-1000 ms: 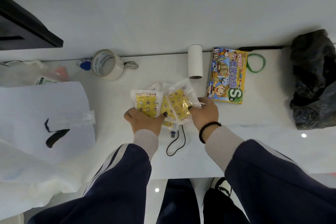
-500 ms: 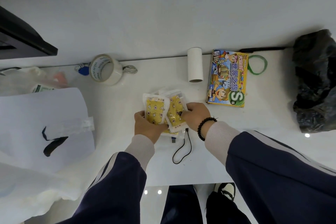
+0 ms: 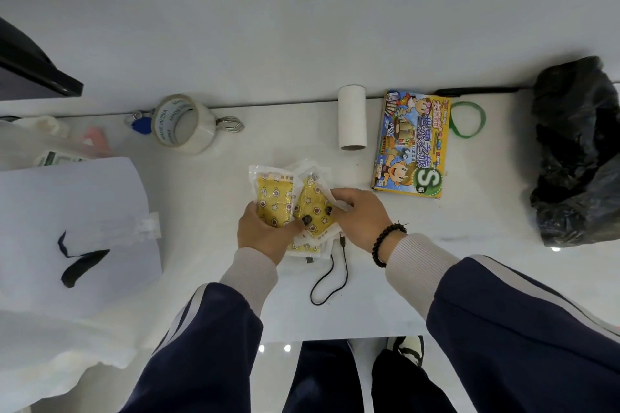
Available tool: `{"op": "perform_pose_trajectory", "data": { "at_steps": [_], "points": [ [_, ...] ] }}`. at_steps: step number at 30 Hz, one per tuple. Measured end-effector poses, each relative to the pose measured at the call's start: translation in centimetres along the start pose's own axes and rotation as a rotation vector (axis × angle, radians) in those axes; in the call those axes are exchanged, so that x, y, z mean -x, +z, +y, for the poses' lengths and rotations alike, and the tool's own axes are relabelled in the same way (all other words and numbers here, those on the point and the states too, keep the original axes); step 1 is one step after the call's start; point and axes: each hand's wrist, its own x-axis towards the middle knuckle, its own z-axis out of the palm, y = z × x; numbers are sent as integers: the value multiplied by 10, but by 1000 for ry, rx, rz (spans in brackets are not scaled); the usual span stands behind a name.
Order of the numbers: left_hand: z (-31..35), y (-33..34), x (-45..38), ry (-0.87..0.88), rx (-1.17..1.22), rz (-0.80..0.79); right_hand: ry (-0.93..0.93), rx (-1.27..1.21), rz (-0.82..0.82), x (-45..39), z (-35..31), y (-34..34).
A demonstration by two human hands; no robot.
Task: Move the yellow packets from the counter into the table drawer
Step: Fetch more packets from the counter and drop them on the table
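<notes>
Several yellow packets (image 3: 275, 199) in clear wrappers with star prints are bunched together over the middle of the white counter (image 3: 214, 211). My left hand (image 3: 260, 233) grips the left packet from below. My right hand (image 3: 360, 216), with a black bead bracelet on its wrist, grips the right packet (image 3: 313, 208) from the side. More packets lie under both hands, partly hidden. No drawer is in view.
A short black cable (image 3: 330, 282) lies just below the packets. A tape roll (image 3: 183, 124) and keys, a white tube (image 3: 351, 117), a colourful game box (image 3: 411, 144), a green band (image 3: 468, 119) stand behind. A black bag (image 3: 577, 151) is at right, white bags (image 3: 67, 228) at left.
Both hands have drawn the spread packets closer together into one bunch. The packets now overlap more tightly between my hands.
</notes>
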Motion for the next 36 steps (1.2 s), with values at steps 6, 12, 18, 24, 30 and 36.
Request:
{"op": "perform_pose_trajectory", "data": {
  "at_steps": [6, 12, 18, 24, 30, 36],
  "points": [
    [-3, -3, 12, 13, 108, 44, 57, -126, 20, 5, 5, -16],
    [-8, -18, 36, -14, 391, 33, 116, -305, -35, 18, 1, -27],
    [-2, -18, 112, -37, 620, 40, 103, -445, -376, 66, -16, -54],
    [18, -13, 222, -43, 747, 74, -13, -335, -494, 151, -48, -98],
    [47, -15, 334, 47, 767, 82, -138, -213, -563, 250, -76, -140],
    [51, -25, 407, 75, 747, 126, -278, -61, -581, 317, -98, -147]
  ]
}}
